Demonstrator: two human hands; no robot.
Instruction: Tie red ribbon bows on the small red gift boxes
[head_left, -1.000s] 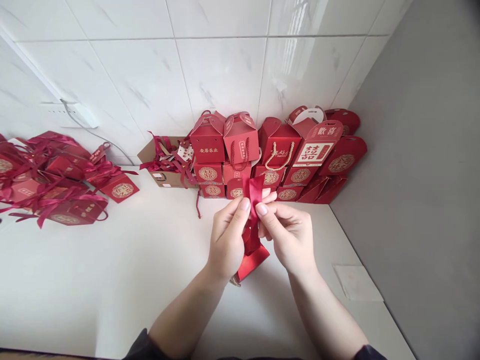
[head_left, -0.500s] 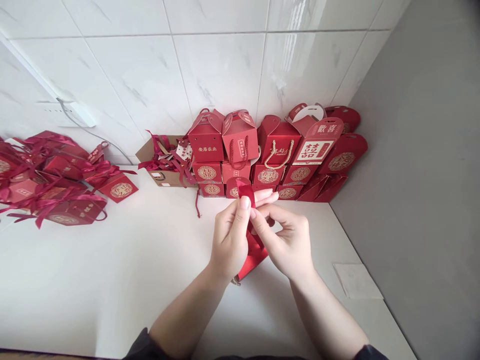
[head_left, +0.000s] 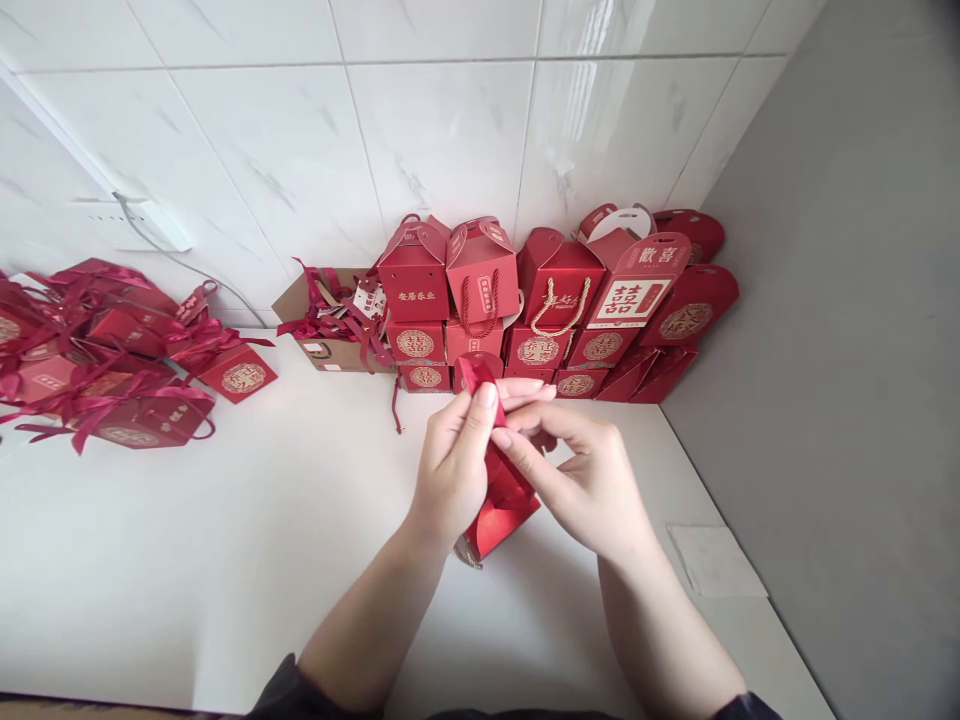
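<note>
My left hand (head_left: 457,455) pinches a red ribbon (head_left: 472,372) between its thumb and fingers, with the ribbon's end sticking up past the thumb. Lower down, my right hand (head_left: 581,475) has thumb and forefinger closed on the same ribbon. Below and partly behind both hands, a shiny red gift box (head_left: 506,522) rests on the white table, its upper part largely covered by my fingers. A twisted gold cord handle (head_left: 469,555) shows at the box's lower left.
Stacked red gift boxes (head_left: 540,350) stand along the tiled wall. Beside them is a cardboard box (head_left: 330,358) holding ribbons and tags. A pile of ribboned boxes (head_left: 142,420) lies at left. A grey panel (head_left: 847,350) bounds the right, near a white square sheet (head_left: 716,560).
The ribbon's end has tipped leftward. My right hand has shifted a little right and my left hand slightly left, so more of the gift box and its cord shows.
</note>
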